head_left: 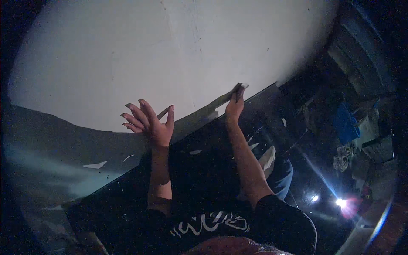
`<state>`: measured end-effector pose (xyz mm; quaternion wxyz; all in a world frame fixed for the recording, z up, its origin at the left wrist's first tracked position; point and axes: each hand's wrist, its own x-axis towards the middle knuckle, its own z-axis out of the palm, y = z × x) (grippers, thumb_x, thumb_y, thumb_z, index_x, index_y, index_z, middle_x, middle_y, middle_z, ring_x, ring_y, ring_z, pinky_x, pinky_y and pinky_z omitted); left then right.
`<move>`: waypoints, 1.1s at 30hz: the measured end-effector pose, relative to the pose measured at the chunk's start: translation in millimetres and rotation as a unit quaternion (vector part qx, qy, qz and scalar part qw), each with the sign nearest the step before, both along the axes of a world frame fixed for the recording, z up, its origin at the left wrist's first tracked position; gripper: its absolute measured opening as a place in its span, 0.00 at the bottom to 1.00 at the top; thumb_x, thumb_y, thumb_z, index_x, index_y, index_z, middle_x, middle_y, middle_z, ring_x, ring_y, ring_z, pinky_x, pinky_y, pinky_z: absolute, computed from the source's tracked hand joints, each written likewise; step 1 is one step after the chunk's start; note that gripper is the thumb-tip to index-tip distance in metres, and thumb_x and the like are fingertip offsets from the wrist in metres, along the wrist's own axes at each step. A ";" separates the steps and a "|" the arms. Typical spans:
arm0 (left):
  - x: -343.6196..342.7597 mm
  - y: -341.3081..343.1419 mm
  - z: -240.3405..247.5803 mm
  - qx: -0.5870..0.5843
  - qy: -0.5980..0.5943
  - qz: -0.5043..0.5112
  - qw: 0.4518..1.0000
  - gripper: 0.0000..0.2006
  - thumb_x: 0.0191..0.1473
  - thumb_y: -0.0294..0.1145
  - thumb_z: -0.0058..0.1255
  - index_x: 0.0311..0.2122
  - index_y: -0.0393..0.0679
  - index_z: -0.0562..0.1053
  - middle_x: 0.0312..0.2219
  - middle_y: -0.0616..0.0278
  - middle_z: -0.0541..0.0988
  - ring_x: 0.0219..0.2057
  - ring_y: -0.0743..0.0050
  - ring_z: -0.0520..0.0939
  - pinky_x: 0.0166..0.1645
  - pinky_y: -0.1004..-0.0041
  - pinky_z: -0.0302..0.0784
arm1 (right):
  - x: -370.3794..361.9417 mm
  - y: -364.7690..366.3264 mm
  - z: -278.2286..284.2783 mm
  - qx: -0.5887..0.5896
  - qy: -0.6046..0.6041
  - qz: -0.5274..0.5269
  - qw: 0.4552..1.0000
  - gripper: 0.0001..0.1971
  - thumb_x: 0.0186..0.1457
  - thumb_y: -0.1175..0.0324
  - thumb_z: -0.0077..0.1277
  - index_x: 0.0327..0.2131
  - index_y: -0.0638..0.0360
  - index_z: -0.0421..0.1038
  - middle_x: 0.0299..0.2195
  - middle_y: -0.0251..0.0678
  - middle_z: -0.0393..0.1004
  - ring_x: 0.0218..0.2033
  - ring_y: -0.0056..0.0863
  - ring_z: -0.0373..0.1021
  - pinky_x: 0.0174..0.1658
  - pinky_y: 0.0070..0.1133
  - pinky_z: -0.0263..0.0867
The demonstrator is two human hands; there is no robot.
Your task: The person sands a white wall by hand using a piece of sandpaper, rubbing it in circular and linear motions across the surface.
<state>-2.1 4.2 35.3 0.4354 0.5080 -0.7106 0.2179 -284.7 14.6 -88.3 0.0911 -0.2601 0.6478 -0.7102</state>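
A large pale surface (pixel 170 55) fills the upper view, with an uneven lower border against a darker grey band (pixel 59 131). My left hand (pixel 155 127) is held up in front of that border, fingers and thumb spread. A thin dark line shows between its thumb and forefinger; whether it is an object or a shadow I cannot tell. Farther right, my right hand (pixel 235 107) is closed around a small dark thing with a whitish end (pixel 242 88), at the edge of the pale surface. Its kind is too dim to make out.
Torn white scraps (pixel 94 165) lie on the grey band. At the right are a blue container (pixel 347 123), a dark box (pixel 377 148) and a bright lamp (pixel 341 202). A pale shoe (pixel 267 160) shows beside my right forearm. Much of the surroundings is dark.
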 end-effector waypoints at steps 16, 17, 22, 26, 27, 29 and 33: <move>3.1 2.9 1.9 0.005 -0.003 -0.006 1.000 0.52 0.50 0.65 0.55 0.70 0.44 0.46 0.69 0.41 0.33 0.68 0.35 0.22 0.64 0.35 0.16 | 60.9 21.5 36.1 0.004 0.390 0.101 0.915 0.29 0.59 0.71 0.45 0.64 0.60 0.55 0.66 0.49 0.54 0.67 0.48 0.50 0.69 0.39 0.46; 3.6 2.4 2.0 0.005 -0.006 -0.001 1.000 0.52 0.50 0.65 0.55 0.70 0.44 0.46 0.69 0.41 0.33 0.68 0.35 0.22 0.64 0.35 0.16 | 51.9 16.5 34.9 -0.023 0.284 0.065 0.956 0.28 0.60 0.72 0.44 0.64 0.63 0.55 0.66 0.50 0.54 0.68 0.48 0.50 0.69 0.36 0.46; 3.9 0.7 1.1 -0.012 -0.011 0.003 1.000 0.52 0.49 0.65 0.56 0.70 0.44 0.47 0.69 0.41 0.33 0.68 0.34 0.23 0.64 0.34 0.18 | 12.5 12.0 11.0 0.004 -0.031 0.024 0.999 0.26 0.63 0.75 0.42 0.64 0.67 0.54 0.63 0.50 0.59 0.65 0.43 0.56 0.65 0.29 0.53; 4.8 0.8 -1.3 -0.002 -0.008 0.006 1.000 0.53 0.49 0.65 0.56 0.70 0.44 0.46 0.69 0.41 0.33 0.68 0.33 0.23 0.64 0.34 0.18 | 8.4 12.3 6.3 0.028 -0.094 0.046 0.994 0.26 0.63 0.76 0.43 0.64 0.69 0.53 0.63 0.49 0.60 0.64 0.42 0.58 0.65 0.29 0.54; 4.9 0.7 -1.5 -0.002 -0.006 0.003 1.000 0.53 0.50 0.65 0.55 0.70 0.44 0.46 0.69 0.42 0.33 0.68 0.33 0.23 0.64 0.34 0.18 | 10.6 12.4 10.6 0.031 -0.048 0.033 0.998 0.25 0.63 0.76 0.42 0.63 0.69 0.54 0.63 0.49 0.60 0.64 0.43 0.58 0.65 0.30 0.53; 4.9 -0.5 -0.7 -0.005 -0.003 0.001 1.000 0.53 0.50 0.65 0.55 0.70 0.44 0.45 0.69 0.42 0.33 0.68 0.33 0.23 0.64 0.34 0.18 | 25.7 12.5 23.2 -0.020 0.074 0.030 0.997 0.26 0.62 0.78 0.41 0.64 0.67 0.54 0.64 0.48 0.58 0.64 0.43 0.56 0.66 0.30 0.53; 5.4 0.2 1.5 -0.017 -0.010 -0.003 1.000 0.50 0.52 0.63 0.53 0.70 0.44 0.45 0.69 0.40 0.34 0.68 0.32 0.23 0.64 0.33 0.18 | 62.8 24.3 45.7 0.000 0.407 0.059 0.911 0.29 0.58 0.79 0.41 0.64 0.59 0.56 0.66 0.45 0.55 0.66 0.43 0.53 0.68 0.33 0.51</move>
